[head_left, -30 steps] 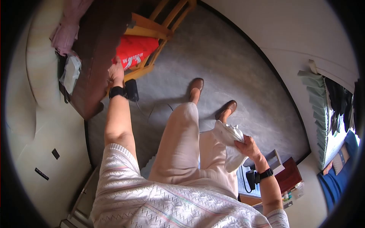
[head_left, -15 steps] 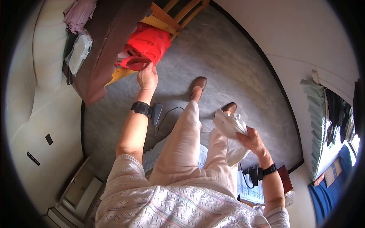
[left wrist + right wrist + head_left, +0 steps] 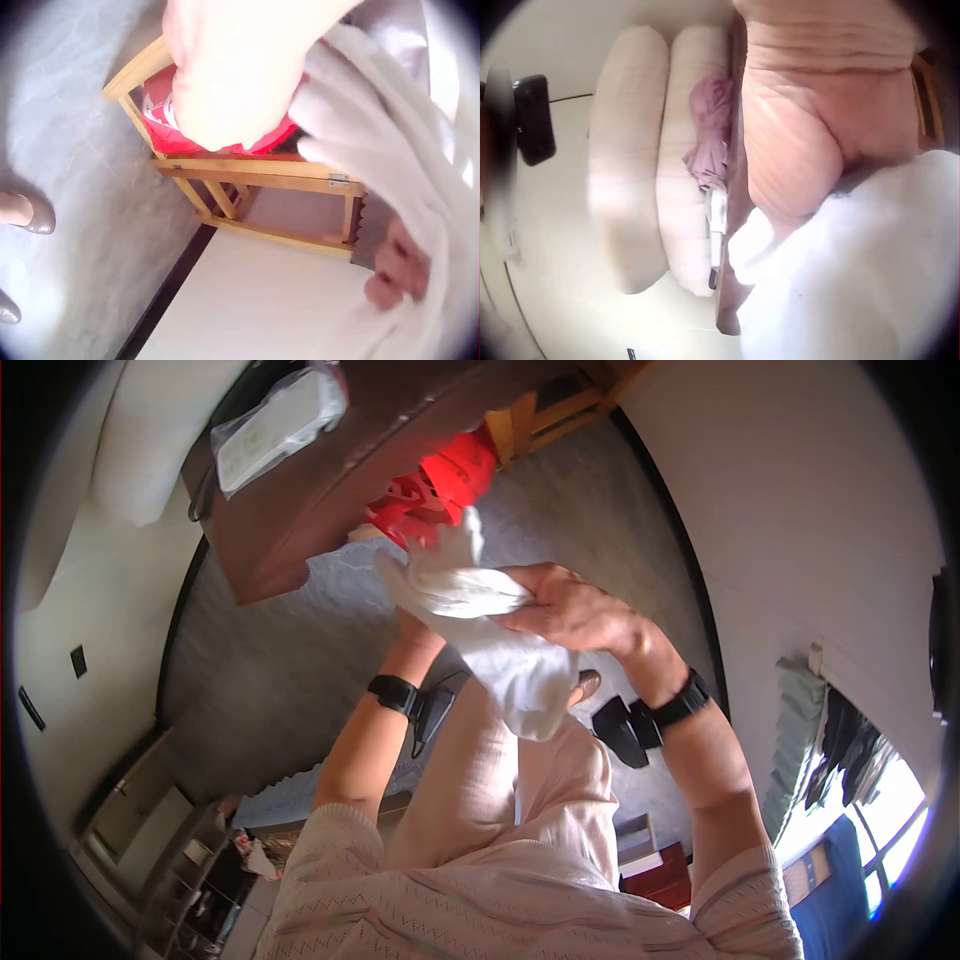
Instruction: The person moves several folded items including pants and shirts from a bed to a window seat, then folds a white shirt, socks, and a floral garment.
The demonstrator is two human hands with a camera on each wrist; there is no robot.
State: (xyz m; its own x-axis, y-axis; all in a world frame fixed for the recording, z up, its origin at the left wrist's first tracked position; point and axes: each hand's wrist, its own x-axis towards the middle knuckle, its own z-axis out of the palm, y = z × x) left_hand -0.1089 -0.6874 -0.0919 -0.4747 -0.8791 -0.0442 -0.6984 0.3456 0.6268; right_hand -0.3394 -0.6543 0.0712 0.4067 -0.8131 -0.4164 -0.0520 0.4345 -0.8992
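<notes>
In the head view my right hand (image 3: 580, 610) grips a bundled white cloth (image 3: 525, 680), whose loose end hangs over my lap. The right wrist view has the same white cloth (image 3: 855, 262) spread below the palm. My left hand (image 3: 418, 630) is mostly hidden behind the cloth in the head view. A red bag (image 3: 460, 470) with printed lettering lies just beyond it, at the edge of the brown cover. In the left wrist view the left hand (image 3: 232, 75) holds the red bag (image 3: 157, 112) at its opening, its fingertips out of sight.
A wooden folding frame (image 3: 255, 172) stands by the bag. On the brown cover (image 3: 330, 490) sits a plastic-wrapped white box (image 3: 280, 435). A folded mauve umbrella (image 3: 709, 135) rests beside pale padded rolls (image 3: 630, 165). Brown shoes (image 3: 37, 214) are on the grey floor.
The right hand has brought the white cloth up and left, over to the left hand and the red bag. The left hand first drew the bag outward from the wooden frame.
</notes>
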